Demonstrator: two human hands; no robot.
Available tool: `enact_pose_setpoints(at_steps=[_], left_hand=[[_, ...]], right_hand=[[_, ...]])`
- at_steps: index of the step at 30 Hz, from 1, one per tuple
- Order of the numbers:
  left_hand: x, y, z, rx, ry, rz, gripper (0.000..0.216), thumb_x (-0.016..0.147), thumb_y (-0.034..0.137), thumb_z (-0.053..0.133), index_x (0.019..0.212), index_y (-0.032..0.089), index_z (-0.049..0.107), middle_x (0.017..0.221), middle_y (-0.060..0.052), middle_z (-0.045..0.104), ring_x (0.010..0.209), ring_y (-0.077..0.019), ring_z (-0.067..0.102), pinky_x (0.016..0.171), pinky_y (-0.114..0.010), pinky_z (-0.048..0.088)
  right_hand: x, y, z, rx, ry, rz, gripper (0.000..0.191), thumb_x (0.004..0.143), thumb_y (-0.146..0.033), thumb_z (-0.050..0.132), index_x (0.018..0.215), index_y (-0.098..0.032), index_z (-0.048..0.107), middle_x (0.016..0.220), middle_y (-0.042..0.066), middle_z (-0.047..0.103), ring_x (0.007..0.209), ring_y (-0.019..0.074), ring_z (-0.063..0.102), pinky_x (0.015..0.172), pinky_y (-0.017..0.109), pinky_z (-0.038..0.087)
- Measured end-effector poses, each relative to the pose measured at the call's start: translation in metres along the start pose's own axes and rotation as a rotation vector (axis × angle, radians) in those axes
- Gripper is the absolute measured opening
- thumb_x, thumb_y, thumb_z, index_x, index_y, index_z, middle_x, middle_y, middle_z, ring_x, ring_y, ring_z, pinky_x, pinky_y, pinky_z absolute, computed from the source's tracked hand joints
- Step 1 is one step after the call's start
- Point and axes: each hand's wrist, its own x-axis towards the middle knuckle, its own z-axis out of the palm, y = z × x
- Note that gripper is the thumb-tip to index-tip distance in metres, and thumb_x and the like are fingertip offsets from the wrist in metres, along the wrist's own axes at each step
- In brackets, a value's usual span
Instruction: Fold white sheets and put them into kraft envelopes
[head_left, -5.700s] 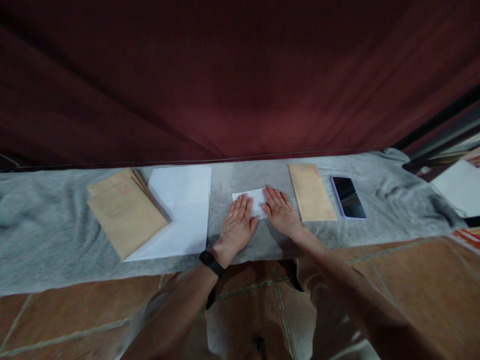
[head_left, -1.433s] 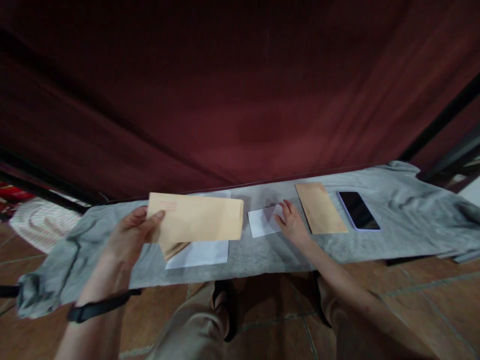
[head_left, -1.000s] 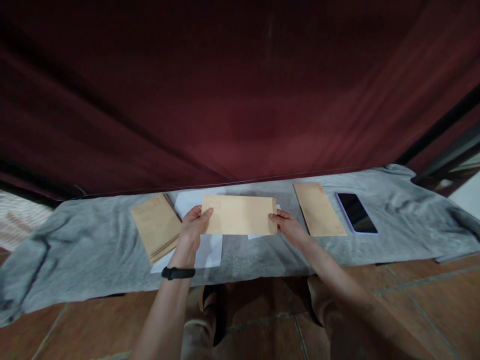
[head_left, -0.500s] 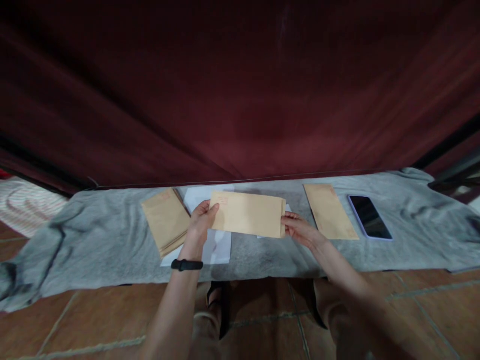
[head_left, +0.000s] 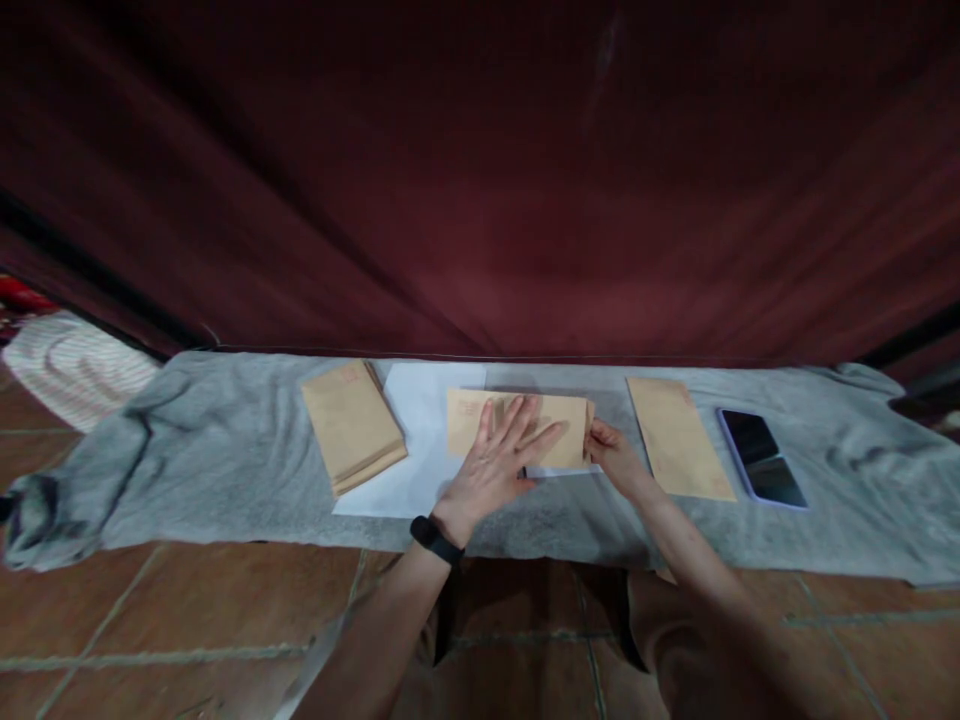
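Observation:
A tan envelope with faint red print lies lengthwise in the middle of the grey cloth, partly over white paper. My left hand rests on it, palm down, with the fingers spread and stretched out. At the envelope's right end, my right hand pinches the flap edge between thumb and fingers. Part of the envelope's face is hidden under the left hand. White paper sheets lie to its left, and a white paper edge shows just below it.
A stack of tan envelopes lies at left, overlapping the white paper. A single envelope is at right, beside a dark-screened phone. The grey cloth covers a narrow surface before a dark red curtain.
The envelope has been lowered onto the cloth. My left hand has let go of its left end and now lies flat on it. My right hand still grips the right end.

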Motion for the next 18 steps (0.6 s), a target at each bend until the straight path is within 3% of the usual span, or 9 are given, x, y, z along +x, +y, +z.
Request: enact_pose_setpoints(at_steps=[10,14,18], left_hand=[[0.0,0.003,-0.002,-0.03,-0.019,-0.044,0.107,0.079,0.06,0.072,0.162,0.031,0.01,0.169,-0.017,0.013,0.156,-0.0362,0.013,0.123,-0.066,0.005],[0.001,0.006,0.004,-0.043,-0.025,-0.06,0.106,0.08,0.056,0.073,0.162,0.032,0.011,0.166,-0.016,0.025,0.153,-0.0358,0.022,0.124,-0.063,0.005],[0.001,0.008,0.007,-0.036,-0.02,-0.06,0.104,0.08,0.051,0.073,0.162,0.032,0.012,0.165,-0.016,0.028,0.152,-0.0354,0.024,0.124,-0.062,0.004]], right_hand=[[-0.005,0.002,-0.007,-0.054,-0.13,0.018,0.032,0.075,-0.048,0.075,0.095,-0.024,0.07,0.084,0.001,0.076,0.082,0.0221,0.068,0.079,0.036,0.053],[-0.001,0.004,-0.006,-0.188,-0.106,-0.031,0.026,0.077,-0.047,0.068,0.089,-0.025,0.071,0.081,0.002,0.075,0.082,0.0228,0.068,0.082,0.038,0.054],[0.002,0.006,-0.006,-0.245,-0.045,-0.066,0.021,0.075,-0.04,0.064,0.087,-0.025,0.071,0.083,0.002,0.076,0.084,0.0229,0.068,0.081,0.037,0.055]])
